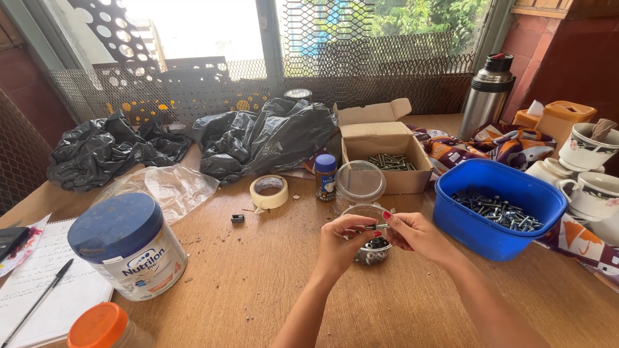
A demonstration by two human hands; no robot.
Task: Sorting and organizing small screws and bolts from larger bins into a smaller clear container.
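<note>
Both hands meet over the middle of the wooden table (258, 283). My left hand (340, 243) and my right hand (412, 233) pinch a small dark bolt (376, 227) between their fingertips, one at each end. Just below them sits a small clear container (373, 251) holding dark nuts or bolts. Its clear round lid (360, 181) stands a little farther back. A blue plastic tub (500, 207) with several screws lies to the right of my right hand. An open cardboard box (384, 154) with screws stands behind.
A white can with a blue lid (129, 246), an orange-lidded jar (103, 327) and a notebook with a pen (39, 296) sit at the left. Tape roll (269, 192), small blue-capped jar (325, 176), black plastic bags (258, 138), a steel thermos (486, 96) and cups (593, 187) surround the work area.
</note>
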